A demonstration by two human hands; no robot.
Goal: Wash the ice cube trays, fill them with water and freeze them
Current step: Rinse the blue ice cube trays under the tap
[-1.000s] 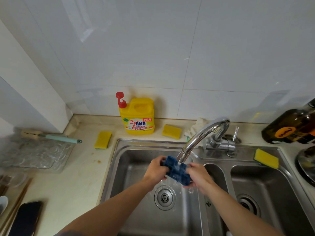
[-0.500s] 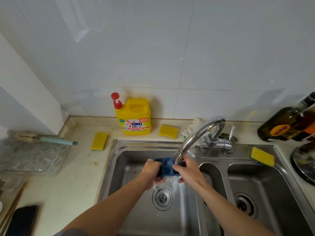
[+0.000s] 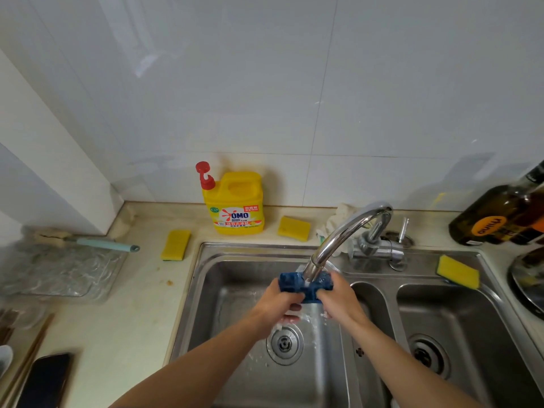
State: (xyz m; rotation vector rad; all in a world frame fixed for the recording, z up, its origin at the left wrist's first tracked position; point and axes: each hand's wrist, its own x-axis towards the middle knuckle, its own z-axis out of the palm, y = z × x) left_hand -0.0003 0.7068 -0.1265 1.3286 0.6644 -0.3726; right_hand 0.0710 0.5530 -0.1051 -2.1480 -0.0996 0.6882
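There are 3 yellow sponges (image 3: 176, 244), 2 sink basins (image 3: 235, 290), 1 blue ice tray (image 3: 290, 282), 1 detergent jug (image 3: 237, 206), 1 tap (image 3: 347, 231) and 1 phone (image 3: 44, 378).

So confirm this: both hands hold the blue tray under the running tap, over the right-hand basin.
Wrong basin. In the head view both hands, left and right, hold the blue tray under the running tap, but over the left-hand basin, above its drain.

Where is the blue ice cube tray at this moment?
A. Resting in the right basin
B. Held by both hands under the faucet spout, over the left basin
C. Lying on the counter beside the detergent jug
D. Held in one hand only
B: the left hand and right hand grip the blue ice cube tray beneath the faucet spout, above the left basin.
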